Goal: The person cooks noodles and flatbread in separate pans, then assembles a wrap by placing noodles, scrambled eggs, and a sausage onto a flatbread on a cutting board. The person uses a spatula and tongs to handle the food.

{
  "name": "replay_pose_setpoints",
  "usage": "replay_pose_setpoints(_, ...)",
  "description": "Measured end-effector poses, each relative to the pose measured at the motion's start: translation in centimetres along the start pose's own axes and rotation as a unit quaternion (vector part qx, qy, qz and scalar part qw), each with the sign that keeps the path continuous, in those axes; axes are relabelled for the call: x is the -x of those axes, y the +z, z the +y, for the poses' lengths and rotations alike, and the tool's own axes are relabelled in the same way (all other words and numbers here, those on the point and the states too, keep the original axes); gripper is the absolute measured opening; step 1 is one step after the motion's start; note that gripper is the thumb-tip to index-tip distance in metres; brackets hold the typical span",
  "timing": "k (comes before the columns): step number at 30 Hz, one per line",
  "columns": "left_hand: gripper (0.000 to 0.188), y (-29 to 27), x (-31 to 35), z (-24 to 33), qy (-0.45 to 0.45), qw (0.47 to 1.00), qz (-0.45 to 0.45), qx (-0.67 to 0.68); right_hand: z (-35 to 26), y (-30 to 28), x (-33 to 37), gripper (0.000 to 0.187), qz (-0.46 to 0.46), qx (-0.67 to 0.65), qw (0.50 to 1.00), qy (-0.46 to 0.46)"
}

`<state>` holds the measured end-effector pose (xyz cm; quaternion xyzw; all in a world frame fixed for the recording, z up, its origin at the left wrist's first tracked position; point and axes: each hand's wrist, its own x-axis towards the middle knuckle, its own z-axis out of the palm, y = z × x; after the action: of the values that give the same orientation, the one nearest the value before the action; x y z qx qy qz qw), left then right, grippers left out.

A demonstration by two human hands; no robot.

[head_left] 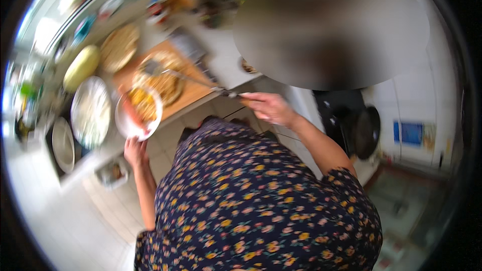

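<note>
My left hand (135, 151) is closed on the near rim of a white bowl (121, 122), tilted at the counter's edge. Inside it lie yellow food pieces (144, 105) and a long pinkish-red sausage-like piece (131, 111). My right hand (271, 109) grips the wooden handle of a metal spatula (187, 77). The spatula reaches left, its head over a round browned flatbread (173, 89). Beneath the flatbread is a wooden cutting board (199, 89), partly overlapped by the bowl. Motion blur hides whether the spatula's head touches the flatbread.
Left of the board stand another round flatbread (120, 47), a pale green gourd (82, 68) and a large whitish basin (91, 112). A grey cleaver-like thing (187, 44) lies at the board's far edge. A grey blurred oval (331, 30) hides the upper right. Black pans (368, 129) are at right.
</note>
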<state>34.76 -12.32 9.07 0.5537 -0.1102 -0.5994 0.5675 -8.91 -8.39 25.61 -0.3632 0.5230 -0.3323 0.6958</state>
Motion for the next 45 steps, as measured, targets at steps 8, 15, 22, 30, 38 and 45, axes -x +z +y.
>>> replay_pose_setpoints(8, 0.014, 4.6, -0.2, 0.7, -0.043, 0.996, -0.048, -0.070, -2.3, -6.0, 14.0, 0.037, 0.274, -0.063, 0.953, -0.110)
replay_pose_setpoints(15, 0.016, 11.5, -0.6, 0.1, -0.047, 0.991, -0.067, -0.109, -4.6, -15.5, 27.6, 0.030, 0.605, 0.068, 0.793, -0.023)
replay_pose_setpoints(22, 0.016, 17.5, 0.6, -1.8, -0.045, 0.989, -0.059, -0.127, -4.9, -24.9, 32.0, 0.029, 0.516, 0.149, 0.828, 0.163)
replay_pose_setpoints(30, 0.021, 19.6, 2.3, -4.1, -0.072, 0.987, -0.077, -0.120, 5.8, -27.7, 25.8, 0.031, 0.585, 0.175, 0.792, 0.017)
replay_pose_setpoints(38, 0.017, 20.0, 3.1, -4.8, -0.062, 0.987, -0.071, -0.127, 10.0, -24.6, 24.4, 0.032, 0.624, 0.028, 0.779, -0.059)
replay_pose_setpoints(45, 0.013, 20.2, 3.1, -4.8, -0.063, 0.985, -0.083, -0.136, 10.9, -23.8, 26.0, 0.031, 0.645, -0.024, 0.750, -0.142)
